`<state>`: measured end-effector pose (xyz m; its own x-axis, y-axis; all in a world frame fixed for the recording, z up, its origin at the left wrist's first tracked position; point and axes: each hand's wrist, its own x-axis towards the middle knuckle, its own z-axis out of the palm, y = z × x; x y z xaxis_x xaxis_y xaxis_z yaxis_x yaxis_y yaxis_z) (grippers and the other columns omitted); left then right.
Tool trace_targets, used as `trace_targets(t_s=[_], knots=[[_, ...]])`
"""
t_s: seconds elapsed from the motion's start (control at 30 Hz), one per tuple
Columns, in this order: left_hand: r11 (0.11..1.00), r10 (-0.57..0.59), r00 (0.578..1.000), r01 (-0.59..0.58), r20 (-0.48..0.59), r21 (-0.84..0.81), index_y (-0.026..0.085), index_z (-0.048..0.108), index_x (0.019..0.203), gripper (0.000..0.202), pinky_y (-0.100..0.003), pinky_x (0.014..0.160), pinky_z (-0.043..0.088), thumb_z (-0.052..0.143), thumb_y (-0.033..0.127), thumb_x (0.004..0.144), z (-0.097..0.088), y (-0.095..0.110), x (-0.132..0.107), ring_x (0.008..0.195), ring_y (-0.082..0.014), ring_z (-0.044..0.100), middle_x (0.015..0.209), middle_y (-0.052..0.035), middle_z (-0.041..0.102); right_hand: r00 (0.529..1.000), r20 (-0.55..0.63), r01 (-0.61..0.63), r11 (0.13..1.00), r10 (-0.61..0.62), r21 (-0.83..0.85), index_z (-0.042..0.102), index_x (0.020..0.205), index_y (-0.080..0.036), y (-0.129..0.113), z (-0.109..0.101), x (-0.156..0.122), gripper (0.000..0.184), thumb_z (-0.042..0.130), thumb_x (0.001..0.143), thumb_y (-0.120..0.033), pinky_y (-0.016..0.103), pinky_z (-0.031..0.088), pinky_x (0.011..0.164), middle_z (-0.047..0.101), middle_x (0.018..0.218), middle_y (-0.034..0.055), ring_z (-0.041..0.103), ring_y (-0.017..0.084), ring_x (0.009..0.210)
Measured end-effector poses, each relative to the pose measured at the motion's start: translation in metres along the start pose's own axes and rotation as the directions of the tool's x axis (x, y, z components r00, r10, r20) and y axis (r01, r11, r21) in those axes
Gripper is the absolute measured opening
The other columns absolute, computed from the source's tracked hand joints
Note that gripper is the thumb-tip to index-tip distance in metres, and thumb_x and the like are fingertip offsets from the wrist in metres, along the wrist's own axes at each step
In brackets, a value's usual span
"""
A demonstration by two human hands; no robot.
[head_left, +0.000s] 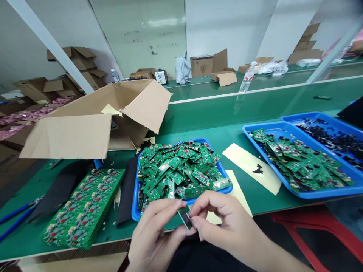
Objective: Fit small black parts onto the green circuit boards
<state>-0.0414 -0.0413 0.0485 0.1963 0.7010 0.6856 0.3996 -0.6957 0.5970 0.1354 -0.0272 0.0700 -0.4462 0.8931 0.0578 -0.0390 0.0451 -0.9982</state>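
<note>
Just in front of the table edge, my left hand grips a small green circuit board between thumb and fingers. A dark, blurred piece shows on the board's face. My right hand is closed in a pinch at the right side of this same board, its fingertips against the dark piece. Whether a separate small part sits between those fingertips is hidden. Right behind both hands, a blue tray is heaped with loose circuit boards.
Stacked board panels, blue-handled pliers and an open carton occupy the left. To the right are a yellow sheet bearing black bits, a tray of boards, and a tray of black parts. A red stool stands below.
</note>
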Motion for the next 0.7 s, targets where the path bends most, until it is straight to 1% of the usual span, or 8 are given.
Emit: trace_targets(t_s=[0.07, 0.17, 0.23, 0.33, 0.4, 0.5, 0.57, 0.7], knots=[[0.998, -0.014, 1.0, 0.014, 0.004, -0.058, 0.021, 0.055, 0.124, 0.045, -0.021, 0.075, 0.055, 0.066, 0.013, 0.08, 0.002, 0.001, 0.0, 0.087, -0.0142, 0.062, 0.098, -0.0034, 0.063, 0.979, -0.083, 0.171, 0.969, -0.188, -0.178, 0.059, 0.08, -0.018, 0.001, 0.002, 0.001, 0.005, 0.055, 0.082, -0.015, 0.02, 0.046, 0.056, 0.063, 0.068, -0.0015, 0.059, 0.01, 0.061], [0.978, -0.126, 0.992, 0.129, 0.029, -0.161, 0.024, 0.053, 0.128, 0.043, -0.019, 0.078, 0.054, 0.06, 0.019, 0.086, 0.007, 0.006, 0.0, 0.091, -0.0138, 0.06, 0.102, -0.0039, 0.061, 0.868, -0.136, 0.374, 0.81, -0.477, -0.451, 0.058, 0.083, -0.018, 0.004, 0.004, 0.003, 0.008, 0.052, 0.086, -0.015, 0.024, 0.048, 0.06, 0.065, 0.07, 0.0005, 0.06, 0.012, 0.062], [0.949, -0.215, 0.976, 0.218, 0.039, -0.228, 0.026, 0.053, 0.128, 0.038, -0.018, 0.079, 0.052, 0.051, 0.022, 0.091, 0.012, 0.01, -0.002, 0.093, -0.0133, 0.059, 0.105, -0.0041, 0.061, 0.81, -0.115, 0.431, 0.717, -0.574, -0.548, 0.058, 0.086, -0.017, 0.006, 0.006, 0.004, 0.009, 0.05, 0.089, -0.015, 0.026, 0.049, 0.062, 0.066, 0.073, 0.0027, 0.061, 0.014, 0.066], [0.888, -0.339, 0.941, 0.325, 0.014, -0.325, 0.029, 0.058, 0.123, 0.032, -0.019, 0.082, 0.051, 0.043, 0.025, 0.095, 0.018, 0.013, -0.007, 0.096, -0.0134, 0.059, 0.108, -0.0033, 0.062, 0.766, -0.079, 0.463, 0.633, -0.638, -0.62, 0.059, 0.088, -0.015, 0.008, 0.007, 0.006, 0.01, 0.05, 0.09, -0.011, 0.029, 0.051, 0.065, 0.066, 0.074, 0.0056, 0.062, 0.017, 0.07], [0.834, -0.43, 0.903, 0.389, -0.018, -0.392, 0.031, 0.062, 0.117, 0.03, -0.02, 0.082, 0.051, 0.042, 0.026, 0.095, 0.022, 0.013, -0.009, 0.102, -0.0155, 0.059, 0.11, -0.0028, 0.064, 0.75, -0.057, 0.473, 0.595, -0.659, -0.65, 0.059, 0.088, -0.013, 0.008, 0.007, 0.006, 0.011, 0.05, 0.088, -0.007, 0.031, 0.051, 0.067, 0.065, 0.072, 0.0056, 0.06, 0.017, 0.069], [0.737, -0.542, 0.84, 0.465, -0.018, -0.492, 0.03, 0.065, 0.112, 0.029, -0.022, 0.066, 0.054, 0.042, 0.027, 0.095, 0.024, 0.012, -0.008, 0.091, -0.0175, 0.064, 0.107, -0.0041, 0.065, 0.742, -0.032, 0.478, 0.563, -0.669, -0.674, 0.06, 0.088, -0.013, 0.007, 0.006, 0.007, 0.014, 0.051, 0.086, -0.003, 0.033, 0.052, 0.071, 0.063, 0.073, 0.0055, 0.06, 0.017, 0.072], [0.716, -0.557, 0.831, 0.485, 0.009, -0.502, 0.027, 0.066, 0.11, 0.028, -0.024, 0.061, 0.053, 0.043, 0.027, 0.094, 0.023, 0.012, -0.005, 0.078, -0.0172, 0.065, 0.097, -0.0051, 0.067, 0.744, -0.026, 0.471, 0.551, -0.668, -0.689, 0.06, 0.088, -0.013, 0.006, 0.004, 0.007, 0.014, 0.051, 0.086, -0.003, 0.033, 0.053, 0.072, 0.064, 0.076, 0.0068, 0.06, 0.018, 0.075], [0.756, -0.513, 0.852, 0.504, 0.1, -0.417, 0.026, 0.066, 0.107, 0.026, -0.024, 0.065, 0.05, 0.043, 0.028, 0.094, 0.016, 0.015, 0.003, 0.068, -0.0143, 0.06, 0.076, -0.0008, 0.064, 0.733, -0.03, 0.457, 0.525, -0.68, -0.718, 0.062, 0.089, -0.012, 0.003, -0.002, 0.007, 0.013, 0.051, 0.086, -0.003, 0.033, 0.053, 0.075, 0.065, 0.077, 0.0071, 0.06, 0.017, 0.074]])
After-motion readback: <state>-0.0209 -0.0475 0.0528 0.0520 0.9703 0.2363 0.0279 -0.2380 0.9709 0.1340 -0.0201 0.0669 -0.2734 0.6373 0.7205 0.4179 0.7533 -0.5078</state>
